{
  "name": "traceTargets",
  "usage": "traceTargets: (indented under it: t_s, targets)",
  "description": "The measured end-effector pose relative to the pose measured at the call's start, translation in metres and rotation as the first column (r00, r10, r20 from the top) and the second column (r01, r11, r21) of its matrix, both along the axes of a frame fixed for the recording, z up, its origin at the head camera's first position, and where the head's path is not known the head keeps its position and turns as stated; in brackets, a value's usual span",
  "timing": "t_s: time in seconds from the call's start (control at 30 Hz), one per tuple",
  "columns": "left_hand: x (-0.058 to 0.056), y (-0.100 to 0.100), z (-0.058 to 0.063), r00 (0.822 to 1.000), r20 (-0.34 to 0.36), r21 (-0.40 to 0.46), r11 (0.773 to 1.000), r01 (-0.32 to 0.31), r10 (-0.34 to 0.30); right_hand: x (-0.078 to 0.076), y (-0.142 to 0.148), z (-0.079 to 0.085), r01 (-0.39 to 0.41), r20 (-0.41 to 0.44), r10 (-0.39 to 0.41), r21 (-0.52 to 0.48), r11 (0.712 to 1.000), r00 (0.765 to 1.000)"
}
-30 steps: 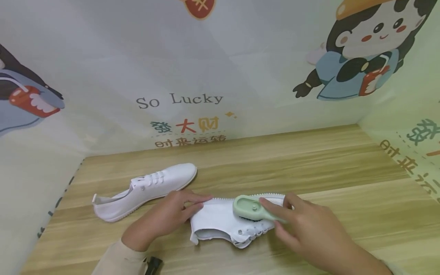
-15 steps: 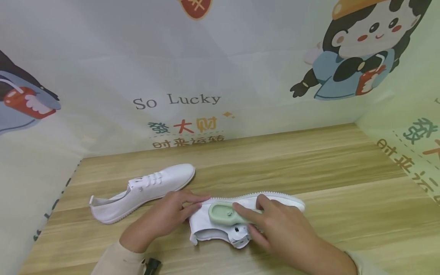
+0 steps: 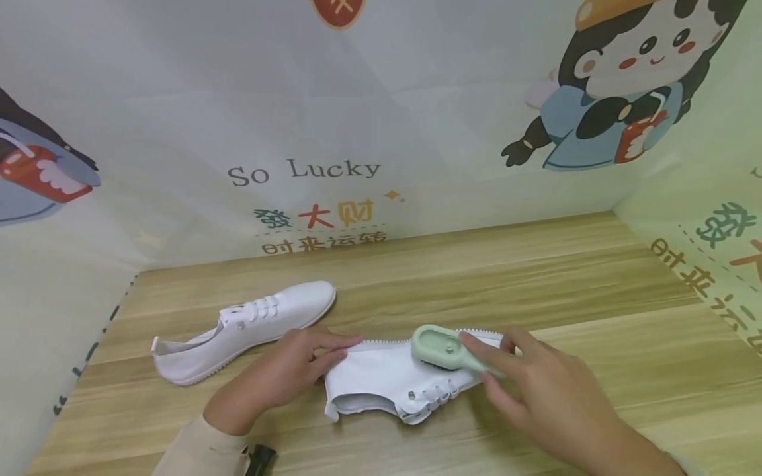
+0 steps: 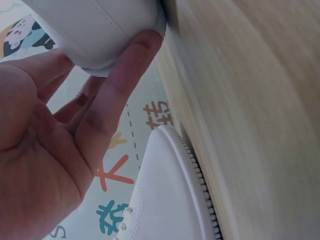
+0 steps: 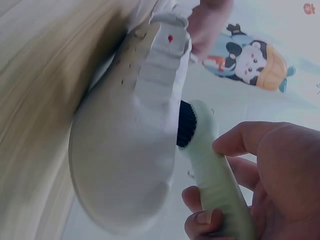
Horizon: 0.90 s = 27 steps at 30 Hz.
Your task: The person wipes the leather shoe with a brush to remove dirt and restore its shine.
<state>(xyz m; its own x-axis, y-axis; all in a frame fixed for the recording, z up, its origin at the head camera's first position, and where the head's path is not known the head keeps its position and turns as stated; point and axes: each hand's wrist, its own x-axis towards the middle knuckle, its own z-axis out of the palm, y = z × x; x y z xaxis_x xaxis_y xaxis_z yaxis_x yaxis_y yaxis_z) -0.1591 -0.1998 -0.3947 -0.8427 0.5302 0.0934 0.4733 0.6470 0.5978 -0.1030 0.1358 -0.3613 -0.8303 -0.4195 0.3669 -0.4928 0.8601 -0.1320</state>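
A white lace-up shoe (image 3: 372,370) lies on its side, sole edge away from me and opening toward me. My left hand (image 3: 282,373) grips its heel; in the left wrist view the fingers curl around the heel (image 4: 107,32). A pale green brush (image 3: 443,347) is in my right hand (image 3: 553,396), index finger stretched along its back and the others around the handle (image 5: 220,185). Dark bristles (image 5: 186,125) meet the side of the shoe, around mid-length. The right hand covers the toe in the head view.
The other white shoe (image 3: 276,320) stands upright behind my left hand, toe pointing right. Wood-grain table (image 3: 595,284) runs up to printed wall sheets (image 3: 446,132) at the back and both sides. A small black object (image 3: 260,459) sits by the left cuff.
The brush slid left along the shoe toward the heel, then back right toward the toe, its head now slightly nearer the sole edge. My left hand keeps its grip on the heel.
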Motion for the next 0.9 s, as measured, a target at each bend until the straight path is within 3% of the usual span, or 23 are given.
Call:
traceTargets:
  t_s: [0.5,0.9]
  targets:
    - [-0.002,-0.002,-0.002,1.0,-0.007,0.001,1.0,0.005,-0.005,0.004,0.026,0.007,0.016,-0.053,-0.018,-0.039,0.999,0.998]
    - [-0.001,-0.002,-0.001,1.0,0.021,-0.003,1.0,-0.003,0.003,-0.003,-0.006,0.003,-0.073,-0.044,0.073,0.008,0.997,0.996]
